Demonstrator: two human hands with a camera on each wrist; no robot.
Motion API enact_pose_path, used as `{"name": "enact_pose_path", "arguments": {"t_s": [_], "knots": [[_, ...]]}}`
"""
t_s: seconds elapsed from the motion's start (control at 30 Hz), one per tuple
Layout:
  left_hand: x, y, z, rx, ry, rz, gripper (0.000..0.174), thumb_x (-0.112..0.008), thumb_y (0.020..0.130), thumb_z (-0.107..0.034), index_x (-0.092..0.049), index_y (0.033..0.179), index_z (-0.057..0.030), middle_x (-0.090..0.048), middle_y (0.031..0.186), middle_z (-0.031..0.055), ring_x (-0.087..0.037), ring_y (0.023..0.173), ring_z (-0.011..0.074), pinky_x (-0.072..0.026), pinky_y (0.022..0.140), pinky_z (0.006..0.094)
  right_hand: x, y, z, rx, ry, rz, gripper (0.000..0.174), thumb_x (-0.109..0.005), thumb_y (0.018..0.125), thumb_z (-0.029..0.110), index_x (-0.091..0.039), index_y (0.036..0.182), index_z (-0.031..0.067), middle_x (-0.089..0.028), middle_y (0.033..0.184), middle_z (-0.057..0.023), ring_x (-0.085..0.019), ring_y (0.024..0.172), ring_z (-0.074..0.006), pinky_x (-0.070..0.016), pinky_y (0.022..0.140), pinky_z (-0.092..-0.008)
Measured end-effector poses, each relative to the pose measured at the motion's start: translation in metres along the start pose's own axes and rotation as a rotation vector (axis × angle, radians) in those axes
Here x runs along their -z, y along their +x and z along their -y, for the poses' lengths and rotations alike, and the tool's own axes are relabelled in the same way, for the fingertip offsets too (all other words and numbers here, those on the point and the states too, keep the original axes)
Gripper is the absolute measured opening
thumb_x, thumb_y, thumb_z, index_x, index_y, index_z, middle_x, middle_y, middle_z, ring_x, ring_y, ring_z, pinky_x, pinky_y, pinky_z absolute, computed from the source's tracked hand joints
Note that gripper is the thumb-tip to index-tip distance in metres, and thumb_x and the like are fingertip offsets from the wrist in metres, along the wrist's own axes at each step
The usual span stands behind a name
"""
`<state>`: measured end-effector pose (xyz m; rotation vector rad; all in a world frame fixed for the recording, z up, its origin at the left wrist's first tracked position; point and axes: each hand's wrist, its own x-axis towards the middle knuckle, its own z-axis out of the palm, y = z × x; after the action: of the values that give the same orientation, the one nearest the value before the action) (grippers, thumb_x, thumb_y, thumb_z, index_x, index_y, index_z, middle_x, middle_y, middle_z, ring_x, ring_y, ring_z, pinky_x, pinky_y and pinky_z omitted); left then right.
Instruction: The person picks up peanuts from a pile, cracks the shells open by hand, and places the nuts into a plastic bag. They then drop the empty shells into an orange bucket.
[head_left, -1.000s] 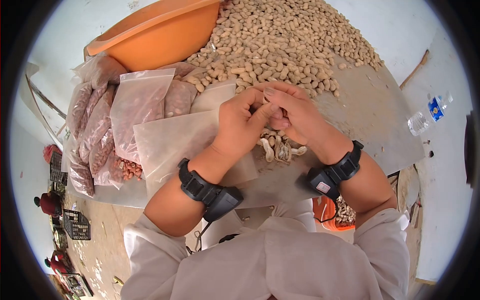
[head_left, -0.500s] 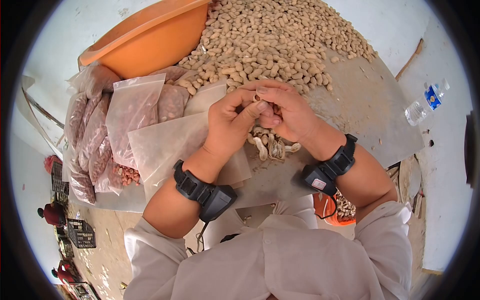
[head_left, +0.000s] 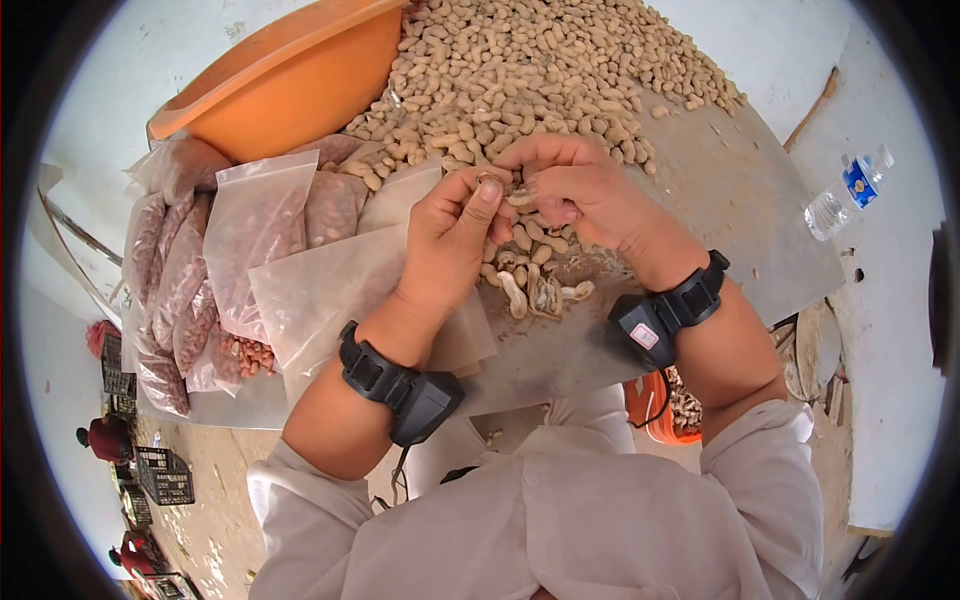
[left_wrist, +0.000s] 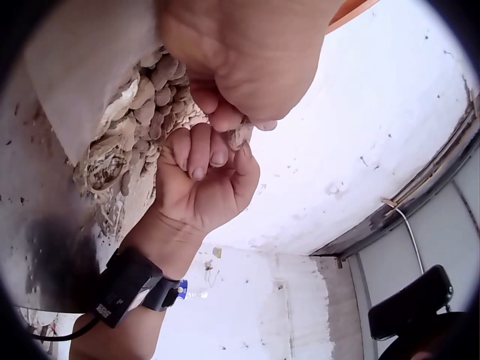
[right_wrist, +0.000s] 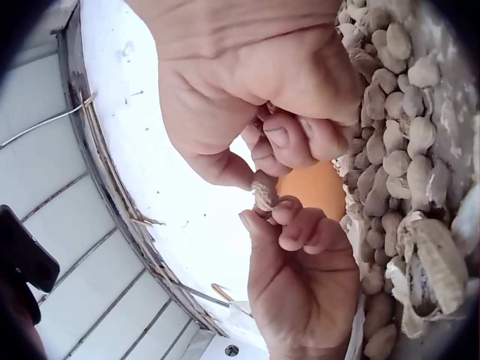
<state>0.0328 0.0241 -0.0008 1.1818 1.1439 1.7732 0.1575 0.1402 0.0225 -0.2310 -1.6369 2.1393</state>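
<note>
In the head view my left hand and right hand meet over the near side of the peanut pile. Between their fingertips is a pale peanut shell, pinched from both sides. In the right wrist view the peanut sits between the right thumb and fingers above and the left fingertips below. The right hand's other fingers curl inward, with something reddish partly hidden behind them. Just below the hands lie several unshelled peanuts and opened shells.
A heap of peanuts covers the table's far side, beside an orange tub. Filled bags of kernels and a flat plastic bag lie left. A bottle stands right; an orange bucket with shells is below the table edge.
The fingertips have drawn slightly apart, and a pale shell now shows between them. More loose peanuts are visible beneath the hands. The whole head view has shifted a little.
</note>
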Motion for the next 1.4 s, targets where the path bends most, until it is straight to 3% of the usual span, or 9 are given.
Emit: {"name": "enact_pose_path", "arguments": {"t_s": [0.13, 0.23, 0.33, 0.53, 0.63, 0.93, 1.4], "knots": [[0.005, 0.002, 0.001, -0.009, 0.086, 0.004, 0.022, -0.051, 0.092, -0.022, -0.058, 0.1, -0.0028, -0.053, 0.071, -0.0008, -0.048, 0.063, 0.0052, -0.0379, 0.055, 0.0165, -0.001, 0.001, -0.002, 0.059, -0.25, -0.065, 0.015, -0.055, 0.071, 0.001, -0.054, 0.087, 0.0013, -0.044, 0.059, 0.0038, -0.033, 0.046, -0.0036, -0.0231, 0.04, -0.0198], [0.006, 0.002, 0.002, -0.002, 0.049, 0.007, 0.022, -0.053, 0.091, -0.024, -0.059, 0.099, -0.0036, -0.055, 0.073, -0.0007, -0.048, 0.062, 0.0049, -0.0382, 0.055, 0.0163, -0.013, 0.001, -0.008, -0.013, -0.198, -0.13, 0.009, -0.053, 0.074, 0.0, -0.053, 0.083, 0.0018, -0.045, 0.059, 0.0014, -0.033, 0.045, -0.0049, -0.0234, 0.039, -0.0208], [0.005, 0.002, -0.002, -0.02, 0.108, -0.063, 0.018, -0.057, 0.089, -0.018, -0.059, 0.097, -0.0023, -0.055, 0.075, 0.0, -0.048, 0.061, 0.005, -0.0409, 0.056, 0.0179, -0.01, 0.001, -0.013, -0.117, 0.079, -0.045, 0.004, -0.05, 0.078, 0.005, -0.052, 0.081, 0.0026, -0.046, 0.06, -0.0026, -0.033, 0.042, -0.0073, -0.024, 0.038, -0.0217], [0.009, 0.006, -0.004, -0.509, 0.676, -0.025, 0.021, -0.07, 0.073, -0.006, -0.064, 0.093, -0.0009, -0.056, 0.09, 0.0056, -0.052, 0.066, 0.0096, -0.0448, 0.06, 0.0214, -0.018, 0.002, -0.017, -0.296, 0.467, -0.068, 0.029, -0.05, 0.089, 0.03, -0.05, 0.074, 0.0042, -0.049, 0.061, -0.0065, -0.033, 0.04, -0.0093, -0.0243, 0.037, -0.0214], [0.009, 0.006, -0.007, -0.494, 0.7, -0.028, 0.023, -0.072, 0.07, -0.006, -0.065, 0.091, -0.002, -0.056, 0.089, 0.0062, -0.053, 0.067, 0.0118, -0.0452, 0.06, 0.0227, -0.016, 0.003, -0.021, -0.293, 0.462, -0.064, 0.033, -0.051, 0.089, 0.034, -0.051, 0.075, 0.0037, -0.049, 0.062, -0.0063, -0.033, 0.04, -0.0084, -0.0249, 0.037, -0.0211], [0.014, 0.008, -0.003, -0.426, 0.597, -0.04, 0.019, -0.071, 0.071, -0.005, -0.066, 0.088, -0.0008, -0.057, 0.088, 0.0081, -0.055, 0.072, 0.0146, -0.0459, 0.062, 0.0247, -0.012, 0.005, -0.028, -0.189, 0.493, 0.041, 0.025, -0.05, 0.089, 0.022, -0.053, 0.076, 0.0005, -0.053, 0.064, -0.0078, -0.038, 0.042, -0.0097, -0.0276, 0.038, -0.0213], [0.015, 0.008, -0.007, -0.534, 0.617, -0.052, 0.02, -0.071, 0.071, -0.007, -0.066, 0.09, -0.0015, -0.059, 0.089, 0.0062, -0.056, 0.073, 0.0146, -0.0452, 0.063, 0.0243, -0.012, 0.003, -0.024, -0.134, 0.509, 0.111, 0.018, -0.053, 0.087, 0.015, -0.056, 0.079, -0.001, -0.056, 0.066, -0.0085, -0.04, 0.042, -0.0089, -0.03, 0.039, -0.02]]}}
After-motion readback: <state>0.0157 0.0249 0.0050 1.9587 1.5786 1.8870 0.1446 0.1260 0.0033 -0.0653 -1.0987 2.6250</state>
